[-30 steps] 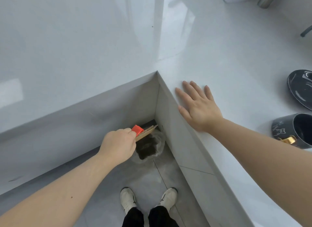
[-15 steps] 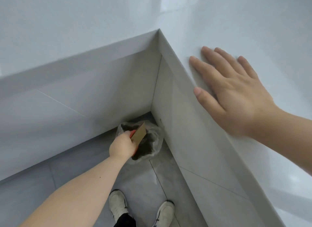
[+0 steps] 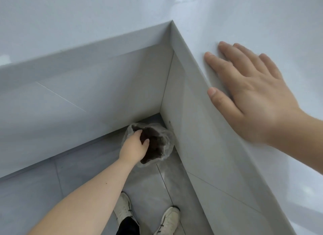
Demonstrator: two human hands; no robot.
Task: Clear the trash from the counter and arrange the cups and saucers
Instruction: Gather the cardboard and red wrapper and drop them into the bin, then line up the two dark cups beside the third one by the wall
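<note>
A small trash bin point(image 3: 167, 148) lined with a clear plastic bag stands on the floor in the inner corner of the L-shaped white counter point(image 3: 262, 24). My left hand point(image 3: 134, 147) reaches down over the bin's dark opening with its fingers apart and nothing visible in it. The red and cardboard trash is out of sight. My right hand point(image 3: 253, 98) lies flat, fingers spread, on the counter top near its edge. No cups or saucers are in view.
The counter's grey side panels point(image 3: 201, 129) wall in the corner on two sides. Grey floor tiles point(image 3: 148, 191) lie below, with my two white shoes point(image 3: 167, 222) just behind the bin.
The red and cardboard trash that my left hand held is gone from it; the hand has opened over the bin. The camera has tilted further down and nearer.
</note>
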